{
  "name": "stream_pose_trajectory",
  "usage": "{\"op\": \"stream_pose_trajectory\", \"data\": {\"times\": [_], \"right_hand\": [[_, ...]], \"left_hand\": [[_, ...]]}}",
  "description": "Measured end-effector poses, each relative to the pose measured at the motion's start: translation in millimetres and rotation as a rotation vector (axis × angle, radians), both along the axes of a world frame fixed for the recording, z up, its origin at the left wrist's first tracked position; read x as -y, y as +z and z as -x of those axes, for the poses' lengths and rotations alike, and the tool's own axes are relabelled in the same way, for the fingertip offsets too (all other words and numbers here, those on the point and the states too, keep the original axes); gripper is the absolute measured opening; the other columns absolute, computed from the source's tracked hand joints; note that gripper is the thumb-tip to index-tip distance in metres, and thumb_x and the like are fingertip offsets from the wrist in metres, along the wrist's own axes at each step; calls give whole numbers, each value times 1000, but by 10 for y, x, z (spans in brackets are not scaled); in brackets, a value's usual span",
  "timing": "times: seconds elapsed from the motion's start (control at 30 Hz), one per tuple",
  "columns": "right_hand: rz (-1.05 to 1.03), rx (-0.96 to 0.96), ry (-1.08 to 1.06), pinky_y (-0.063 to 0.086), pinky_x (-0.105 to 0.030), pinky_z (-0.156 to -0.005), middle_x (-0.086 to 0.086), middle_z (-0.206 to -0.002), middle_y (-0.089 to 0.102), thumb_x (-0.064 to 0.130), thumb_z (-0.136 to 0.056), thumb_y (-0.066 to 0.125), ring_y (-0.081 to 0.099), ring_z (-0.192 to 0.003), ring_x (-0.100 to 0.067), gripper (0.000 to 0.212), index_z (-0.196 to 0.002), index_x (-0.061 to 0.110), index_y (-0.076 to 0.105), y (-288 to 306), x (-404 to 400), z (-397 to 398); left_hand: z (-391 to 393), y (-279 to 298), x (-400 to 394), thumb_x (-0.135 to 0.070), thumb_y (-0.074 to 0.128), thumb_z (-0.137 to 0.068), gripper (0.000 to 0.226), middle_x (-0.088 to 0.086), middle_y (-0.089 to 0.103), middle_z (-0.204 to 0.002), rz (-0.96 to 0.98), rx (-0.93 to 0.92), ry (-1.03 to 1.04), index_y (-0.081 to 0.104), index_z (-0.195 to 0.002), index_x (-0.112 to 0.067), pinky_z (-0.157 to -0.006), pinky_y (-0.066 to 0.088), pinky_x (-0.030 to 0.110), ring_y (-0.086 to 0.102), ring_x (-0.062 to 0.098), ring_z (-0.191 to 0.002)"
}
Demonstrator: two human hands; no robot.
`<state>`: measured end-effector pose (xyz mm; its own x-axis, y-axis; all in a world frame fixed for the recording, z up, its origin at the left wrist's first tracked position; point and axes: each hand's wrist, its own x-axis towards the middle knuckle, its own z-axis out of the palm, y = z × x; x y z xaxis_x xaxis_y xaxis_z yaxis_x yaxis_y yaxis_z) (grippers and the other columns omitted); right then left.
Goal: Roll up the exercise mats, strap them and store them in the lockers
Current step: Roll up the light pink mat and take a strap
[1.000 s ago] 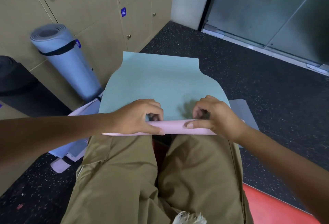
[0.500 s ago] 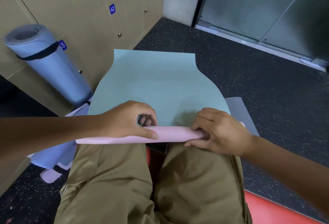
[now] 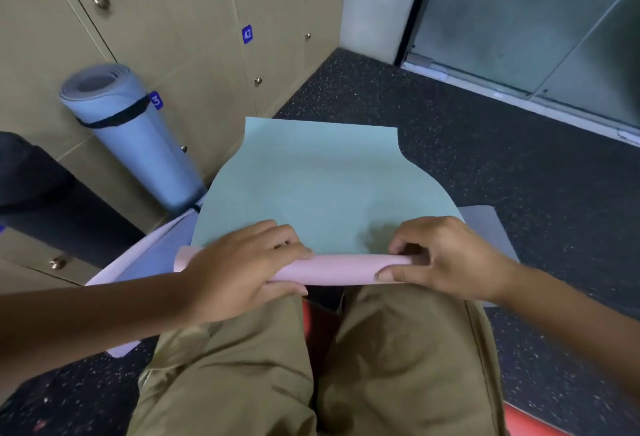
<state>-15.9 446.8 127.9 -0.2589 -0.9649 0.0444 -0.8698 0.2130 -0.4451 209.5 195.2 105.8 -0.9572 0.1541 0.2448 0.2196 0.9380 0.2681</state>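
A pale green exercise mat (image 3: 322, 186) lies flat on the dark floor ahead of my knees, its pink underside curled into a thin roll (image 3: 332, 267) at the near end. My left hand (image 3: 242, 266) grips the left part of that roll, fingers over the top and thumb beneath. My right hand (image 3: 440, 255) pinches the roll's right part between thumb and curled fingers. A light blue mat (image 3: 138, 145), rolled and bound with a black strap, stands upright against the beige lockers (image 3: 173, 20).
A grey-lilac mat (image 3: 488, 224) lies under the green one, showing at both sides. A dark rolled mat (image 3: 41, 200) leans at the far left. A red mat (image 3: 530, 425) lies under my legs. Glass doors (image 3: 519, 20) close off the far right.
The pink roll has moved slightly forward along the green mat and thickened. My left hand shifted its hold over the roll, and my right hand moved from covering the roll to pinching it.
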Motion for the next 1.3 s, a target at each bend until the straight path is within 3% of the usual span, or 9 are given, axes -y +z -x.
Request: {"op": "stream_pose_trajectory", "data": {"times": [0.13, 0.37, 0.47, 0.53, 0.67, 0.83, 1.0, 1.13, 1.3], "right_hand": [[105, -109, 3, 49, -26, -67, 13, -83, 61, 66, -91, 58, 56, -76, -5, 43, -92, 24, 69, -32, -67, -77], [242, -418, 0, 48, -37, -80, -5, -101, 61, 47, -101, 57, 57, -87, -27, 40, -109, 9, 69, -142, -140, -227], [266, -442, 21, 47, -35, -82, -5, -102, 62, 46, -100, 58, 57, -87, -29, 34, -111, 14, 59, -163, -145, -239], [238, -360, 0, 46, -32, -80, 0, -99, 62, 49, -100, 57, 57, -87, -24, 34, -105, 16, 62, -138, -116, -219], [124, -26, -84, 43, -16, -77, 17, -94, 63, 61, -94, 60, 58, -89, -5, 30, -100, 32, 65, 3, 18, -115], [-14, 436, -122, 48, -41, -74, 4, -84, 68, 35, -87, 79, 62, -79, -17, 17, -87, 23, 67, 127, 187, 36], [-41, 625, -125, 42, -18, -67, 9, -73, 67, 25, -86, 80, 57, -70, -5, 19, -82, 10, 68, 187, 310, 93], [-39, 584, -148, 41, -16, -66, 13, -73, 65, 28, -84, 82, 54, -68, -2, 19, -81, 13, 71, 182, 321, 83], [174, -7, -113, 42, -19, -76, 15, -88, 59, 62, -87, 67, 57, -84, -10, 36, -89, 25, 70, 1, 197, 33]], "left_hand": [[102, 122, 75, -58, 61, -94, 37, -17, 62, -104, -188, 138, 2, 69, -118, -31, -81, 45, 26, 58, 5, -91], [246, 157, 189, -58, 66, -91, 30, -20, 68, -104, -399, 374, 74, 72, -110, -37, -88, 50, 31, 64, 2, -99], [275, 179, 242, -49, 70, -88, 25, -22, 70, -103, -513, 456, 99, 74, -108, -34, -86, 50, 28, 65, 4, -97], [296, 183, 260, -48, 70, -88, 18, -22, 70, -99, -535, 477, 100, 72, -103, -39, -84, 49, 28, 64, 6, -95], [290, 162, 295, -66, 54, -87, 31, -19, 65, -98, -428, 415, 102, 67, -101, -42, -88, 44, 28, 54, 7, -104], [188, 131, 259, -53, 49, -103, 38, -13, 57, -112, -128, 132, 15, 62, -121, -23, -89, 44, 29, 52, 10, -105], [116, 90, 127, -55, 46, -101, 46, 2, 57, -103, 315, -87, 24, 65, -107, -13, -68, 43, 34, 53, 23, -85], [133, 42, 9, -53, 48, -99, 47, 6, 55, -88, 399, -194, 73, 66, -94, -9, -64, 36, 34, 50, 25, -74], [149, 32, 12, -47, 46, -104, 42, 1, 51, -85, 289, -185, 126, 65, -88, -12, -64, 26, 30, 47, 21, -73]]}}
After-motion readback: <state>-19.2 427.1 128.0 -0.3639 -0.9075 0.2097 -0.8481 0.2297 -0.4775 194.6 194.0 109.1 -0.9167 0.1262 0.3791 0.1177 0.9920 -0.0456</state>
